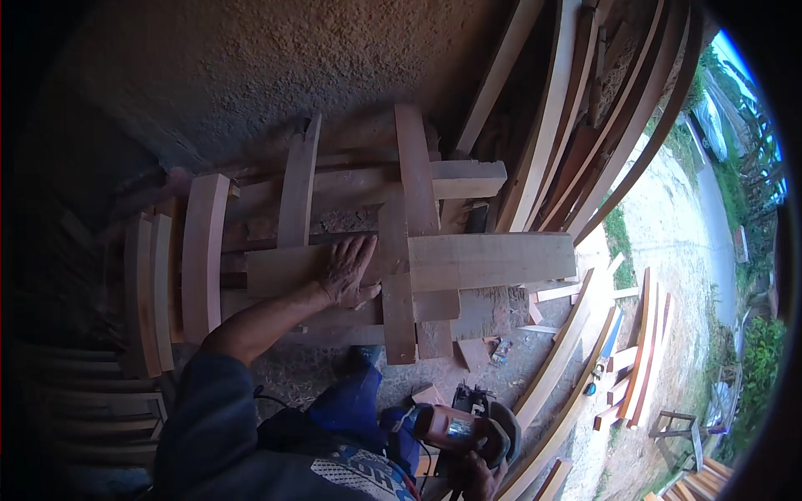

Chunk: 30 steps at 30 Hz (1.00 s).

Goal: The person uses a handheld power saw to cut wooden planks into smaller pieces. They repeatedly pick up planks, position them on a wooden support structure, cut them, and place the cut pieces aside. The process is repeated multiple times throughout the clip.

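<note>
My left hand (349, 269) lies flat on a pale wide board (493, 260), fingers stretched out and pointing away from me. Just right of the fingers, a shorter wooden piece (397, 330) crosses the board. Low in the view, my right hand (478, 478) grips what looks like a handheld circular saw (451, 427), with a reddish motor housing and a dark rounded guard. The saw hangs beside my right leg, apart from the board. Its blade cannot be made out, and my right fingers are partly hidden.
More boards lie crosswise under and behind the wide board, such as an upright-looking plank (416, 167). Several long planks (543, 125) lean against the rough wall (317, 58). Thick timbers (205, 250) stand at left. Long strips (568, 351) lie on the ground at right, near sunlit ground.
</note>
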Each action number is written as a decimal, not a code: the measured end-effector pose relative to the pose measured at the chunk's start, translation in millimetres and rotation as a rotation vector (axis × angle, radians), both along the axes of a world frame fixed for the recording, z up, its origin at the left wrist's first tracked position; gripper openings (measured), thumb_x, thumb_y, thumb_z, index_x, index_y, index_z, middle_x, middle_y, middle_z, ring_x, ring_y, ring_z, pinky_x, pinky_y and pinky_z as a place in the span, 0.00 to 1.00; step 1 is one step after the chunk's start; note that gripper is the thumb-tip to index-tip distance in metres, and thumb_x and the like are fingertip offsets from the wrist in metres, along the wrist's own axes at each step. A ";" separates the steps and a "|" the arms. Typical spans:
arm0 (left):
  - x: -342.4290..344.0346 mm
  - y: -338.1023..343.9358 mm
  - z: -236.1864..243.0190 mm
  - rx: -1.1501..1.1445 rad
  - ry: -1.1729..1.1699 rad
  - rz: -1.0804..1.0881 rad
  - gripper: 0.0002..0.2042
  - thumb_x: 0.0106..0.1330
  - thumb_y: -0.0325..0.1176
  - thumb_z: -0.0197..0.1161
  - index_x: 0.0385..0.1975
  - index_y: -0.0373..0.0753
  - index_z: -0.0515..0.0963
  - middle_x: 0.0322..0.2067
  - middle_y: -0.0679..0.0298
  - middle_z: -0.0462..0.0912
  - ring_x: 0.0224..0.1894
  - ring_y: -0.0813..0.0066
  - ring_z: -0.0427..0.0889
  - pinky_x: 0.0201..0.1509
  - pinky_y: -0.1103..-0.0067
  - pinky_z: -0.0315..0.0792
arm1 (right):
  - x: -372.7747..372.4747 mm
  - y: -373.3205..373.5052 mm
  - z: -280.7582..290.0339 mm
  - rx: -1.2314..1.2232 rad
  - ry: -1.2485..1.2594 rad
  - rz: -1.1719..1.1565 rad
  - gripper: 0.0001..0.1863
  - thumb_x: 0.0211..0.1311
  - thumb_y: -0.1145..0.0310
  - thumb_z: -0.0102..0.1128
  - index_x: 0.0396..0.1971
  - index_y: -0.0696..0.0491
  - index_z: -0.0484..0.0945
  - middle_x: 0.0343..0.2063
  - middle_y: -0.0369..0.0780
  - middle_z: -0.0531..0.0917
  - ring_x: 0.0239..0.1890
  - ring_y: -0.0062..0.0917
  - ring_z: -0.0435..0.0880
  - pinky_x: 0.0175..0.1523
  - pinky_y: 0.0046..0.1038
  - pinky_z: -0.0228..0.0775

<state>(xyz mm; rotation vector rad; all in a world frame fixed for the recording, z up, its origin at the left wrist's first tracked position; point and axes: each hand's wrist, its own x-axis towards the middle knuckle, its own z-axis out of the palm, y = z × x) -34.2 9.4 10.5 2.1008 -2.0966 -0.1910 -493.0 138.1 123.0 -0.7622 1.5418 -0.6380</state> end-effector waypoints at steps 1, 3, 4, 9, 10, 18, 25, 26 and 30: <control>-0.6 -1.3 1.2 -0.005 0.002 0.003 0.49 0.59 0.60 0.58 0.74 0.30 0.54 0.69 0.43 0.60 0.69 0.45 0.61 0.70 0.52 0.55 | 13.3 -2.2 14.2 -0.027 0.032 -0.003 0.30 0.54 0.68 0.75 0.57 0.57 0.76 0.43 0.40 0.85 0.41 0.28 0.86 0.46 0.30 0.79; 2.9 -1.4 -0.5 -0.034 0.009 0.009 0.46 0.62 0.59 0.57 0.73 0.30 0.57 0.68 0.44 0.62 0.68 0.46 0.63 0.68 0.53 0.56 | 41.5 -3.9 33.9 -0.081 0.102 -0.006 0.28 0.54 0.68 0.75 0.56 0.57 0.77 0.41 0.39 0.85 0.40 0.27 0.86 0.45 0.29 0.79; 2.4 -3.0 -5.0 -0.064 0.023 0.015 0.44 0.63 0.58 0.56 0.73 0.30 0.58 0.68 0.44 0.63 0.67 0.47 0.63 0.67 0.53 0.57 | 51.9 -6.0 40.4 -0.125 0.146 -0.006 0.28 0.54 0.67 0.76 0.55 0.57 0.77 0.41 0.39 0.85 0.39 0.27 0.86 0.44 0.29 0.79; 0.3 1.0 -9.6 -0.103 0.004 0.075 0.37 0.69 0.52 0.55 0.72 0.33 0.61 0.66 0.46 0.66 0.65 0.48 0.66 0.67 0.56 0.59 | 76.2 -13.6 33.3 -0.463 0.400 0.099 0.16 0.56 0.70 0.76 0.42 0.56 0.80 0.31 0.36 0.83 0.32 0.21 0.80 0.39 0.27 0.76; 0.7 3.1 -9.2 -0.080 0.011 0.083 0.36 0.69 0.51 0.55 0.71 0.33 0.62 0.65 0.47 0.66 0.65 0.49 0.66 0.67 0.57 0.59 | 84.0 -19.5 39.3 -0.506 0.400 0.122 0.15 0.56 0.70 0.77 0.40 0.56 0.80 0.30 0.35 0.83 0.31 0.20 0.79 0.39 0.26 0.75; 0.6 -1.0 -5.2 -0.118 0.074 0.078 0.31 0.70 0.45 0.56 0.69 0.34 0.65 0.64 0.49 0.67 0.65 0.51 0.65 0.71 0.57 0.57 | 114.1 -43.5 -11.2 -0.486 0.284 0.256 0.18 0.58 0.69 0.75 0.46 0.57 0.81 0.31 0.42 0.88 0.34 0.23 0.86 0.42 0.30 0.79; -1.9 -3.2 0.7 -0.095 0.119 0.084 0.30 0.70 0.44 0.57 0.69 0.35 0.65 0.64 0.49 0.67 0.66 0.50 0.65 0.72 0.56 0.55 | 121.7 -49.9 -26.7 -0.492 0.232 0.354 0.19 0.58 0.69 0.73 0.48 0.56 0.80 0.33 0.41 0.87 0.35 0.22 0.85 0.45 0.28 0.79; -2.1 -1.3 2.2 -0.100 0.099 0.090 0.30 0.69 0.44 0.57 0.69 0.35 0.65 0.64 0.49 0.67 0.66 0.51 0.65 0.72 0.56 0.55 | 122.6 -50.7 -26.8 -0.510 0.230 0.384 0.19 0.57 0.69 0.73 0.48 0.57 0.80 0.34 0.40 0.87 0.35 0.22 0.85 0.45 0.28 0.79; -2.3 -0.4 -3.8 -0.117 0.070 0.095 0.31 0.69 0.44 0.58 0.69 0.35 0.65 0.64 0.49 0.68 0.66 0.51 0.65 0.72 0.56 0.55 | 117.0 -54.4 -34.5 -0.465 0.201 0.452 0.19 0.55 0.68 0.74 0.47 0.56 0.81 0.33 0.38 0.87 0.35 0.20 0.84 0.45 0.27 0.78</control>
